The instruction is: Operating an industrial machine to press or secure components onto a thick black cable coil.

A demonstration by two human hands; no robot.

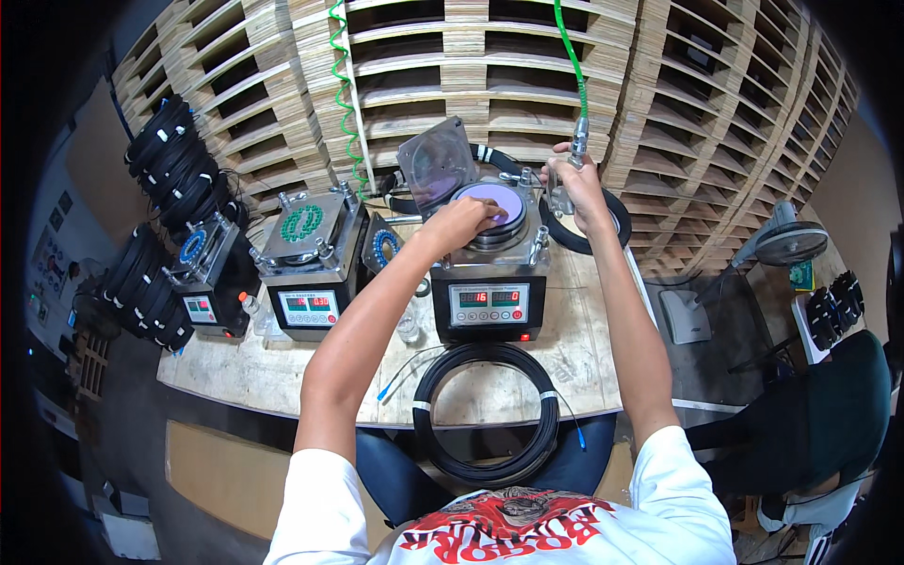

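Left hand lowered, fingers bent, a worker touched the purple disc at its near side; whether the fingertips gripped anything could not be told. Round and lying face up, the disc had no long axis and extended forward and right from those fingers, atop the middle polishing machine. Off to its right and apart from it, the right hand was closed around a metal nozzle, long axis near upright, on a green hose. Left was clearly the nearer hand. Behind the disc, to its left, stood a tilted square plate; nearer the worker lay a black cable coil.
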